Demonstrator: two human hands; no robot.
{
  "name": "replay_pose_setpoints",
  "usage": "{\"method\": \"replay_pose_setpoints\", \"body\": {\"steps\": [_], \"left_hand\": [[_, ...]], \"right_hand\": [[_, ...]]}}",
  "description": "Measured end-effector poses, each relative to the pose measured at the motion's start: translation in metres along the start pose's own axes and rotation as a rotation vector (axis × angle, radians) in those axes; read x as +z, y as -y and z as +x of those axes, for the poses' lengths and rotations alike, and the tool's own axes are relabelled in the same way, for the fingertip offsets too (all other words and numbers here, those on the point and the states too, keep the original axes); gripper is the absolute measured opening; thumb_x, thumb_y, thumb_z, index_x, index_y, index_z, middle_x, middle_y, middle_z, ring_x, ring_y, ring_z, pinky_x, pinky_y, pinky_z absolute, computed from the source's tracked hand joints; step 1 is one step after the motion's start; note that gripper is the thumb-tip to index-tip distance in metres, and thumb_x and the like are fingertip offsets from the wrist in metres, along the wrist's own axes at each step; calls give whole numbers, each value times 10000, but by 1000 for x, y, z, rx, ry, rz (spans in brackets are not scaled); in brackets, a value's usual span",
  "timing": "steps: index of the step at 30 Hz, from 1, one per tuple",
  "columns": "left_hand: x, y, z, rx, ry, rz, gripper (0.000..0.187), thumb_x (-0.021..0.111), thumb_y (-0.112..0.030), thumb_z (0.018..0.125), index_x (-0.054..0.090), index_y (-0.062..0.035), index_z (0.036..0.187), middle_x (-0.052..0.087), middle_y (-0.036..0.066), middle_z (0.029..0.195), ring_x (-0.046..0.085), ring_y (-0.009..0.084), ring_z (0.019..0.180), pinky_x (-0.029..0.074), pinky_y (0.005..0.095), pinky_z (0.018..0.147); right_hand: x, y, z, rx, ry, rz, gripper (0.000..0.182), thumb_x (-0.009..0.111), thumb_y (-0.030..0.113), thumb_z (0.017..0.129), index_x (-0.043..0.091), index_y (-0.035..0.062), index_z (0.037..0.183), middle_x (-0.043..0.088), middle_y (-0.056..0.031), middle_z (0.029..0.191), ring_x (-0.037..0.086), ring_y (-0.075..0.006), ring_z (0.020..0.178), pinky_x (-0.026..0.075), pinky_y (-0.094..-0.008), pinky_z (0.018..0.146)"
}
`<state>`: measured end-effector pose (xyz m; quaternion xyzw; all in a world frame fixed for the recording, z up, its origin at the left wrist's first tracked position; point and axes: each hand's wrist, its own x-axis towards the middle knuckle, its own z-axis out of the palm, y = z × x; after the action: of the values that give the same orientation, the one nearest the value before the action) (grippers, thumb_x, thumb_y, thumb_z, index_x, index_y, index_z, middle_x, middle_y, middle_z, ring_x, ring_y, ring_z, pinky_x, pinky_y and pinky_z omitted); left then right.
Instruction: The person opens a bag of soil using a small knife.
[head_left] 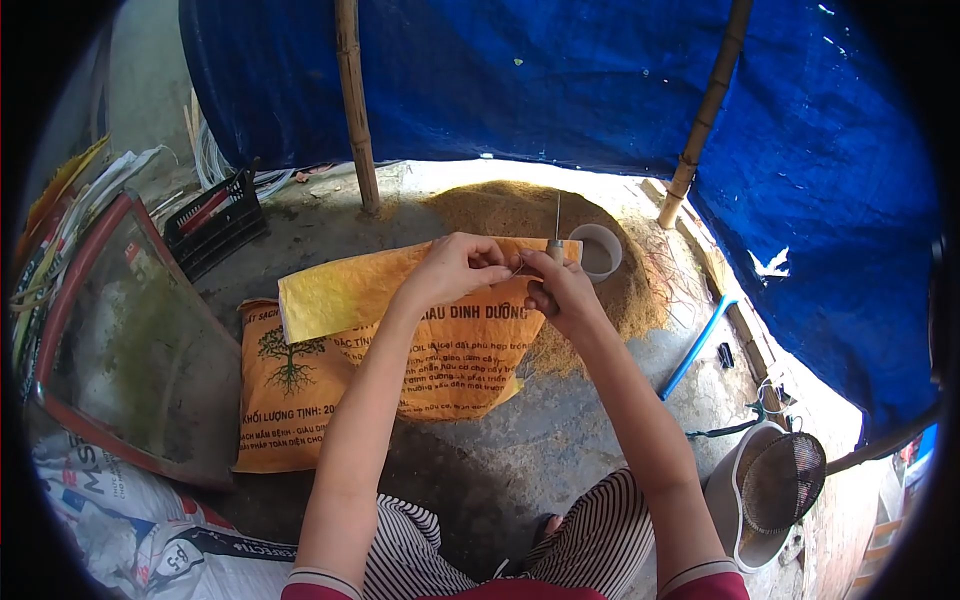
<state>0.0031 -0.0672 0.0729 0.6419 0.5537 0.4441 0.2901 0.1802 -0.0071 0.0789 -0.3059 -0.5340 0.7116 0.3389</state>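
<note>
Both hands are close together over an orange printed sack [460, 350]. My left hand [465, 268] pinches something thin, like a thread, near the sack's upper edge. In my right hand [562, 290] is an awl-like tool [556, 248], its thin metal spike pointing up; the thumb and forefinger meet the thin strand beside the left fingertips. The sack's top is folded into a yellow-orange band [350, 290]. Beneath and to the left lies another part of an orange sack, or a second one [280, 400], with a tree print.
A brown grainy heap [630, 300] lies behind the sack, with a white round container [598, 252] on it. At left are a black crate [215, 225] and a red-framed panel [140, 340]. A blue tube [695, 350] and a bin with a mesh strainer [785, 482] are at right.
</note>
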Motion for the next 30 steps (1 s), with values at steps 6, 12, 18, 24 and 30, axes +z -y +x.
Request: {"method": "replay_pose_setpoints", "body": {"steps": [6,12,18,24,30], "left_hand": [[10,-13,-2,48,-90,52,196,716,-89,733,678,-29,915,683,47,793,600,106,704,463,274,654],[9,-6,2,97,-96,74,212,717,-95,729,691,-45,933,686,59,777,599,143,728,474,292,702],[-7,1,3,88,-143,63,95,689,-104,759,659,-37,819,642,34,896,572,129,846,450,287,779],[-50,-25,-19,124,-248,-764,102,615,-184,793,601,-92,750,614,45,943,537,149,925,378,284,856],[-91,-72,-65,358,-267,-784,120,631,-204,766,555,-119,730,571,87,1064,485,168,1055,348,318,908]], "right_hand": [[-3,-6,4,12,-19,-60,173,617,194,874,623,21,878,585,-34,692,435,-73,453,427,-238,450],[-2,-1,2,-36,-85,-193,211,629,215,835,621,10,786,509,-22,544,453,-92,419,405,-257,403],[-18,-10,13,-65,-142,-139,231,620,222,824,636,-6,795,493,-23,519,452,-98,407,412,-265,404],[-31,-19,18,-88,-208,-360,250,619,216,822,628,-33,817,498,-25,528,494,-107,426,439,-275,402],[-38,-34,31,-142,-236,-398,230,613,187,825,624,-41,852,552,-51,613,524,-113,454,463,-272,406]]}}
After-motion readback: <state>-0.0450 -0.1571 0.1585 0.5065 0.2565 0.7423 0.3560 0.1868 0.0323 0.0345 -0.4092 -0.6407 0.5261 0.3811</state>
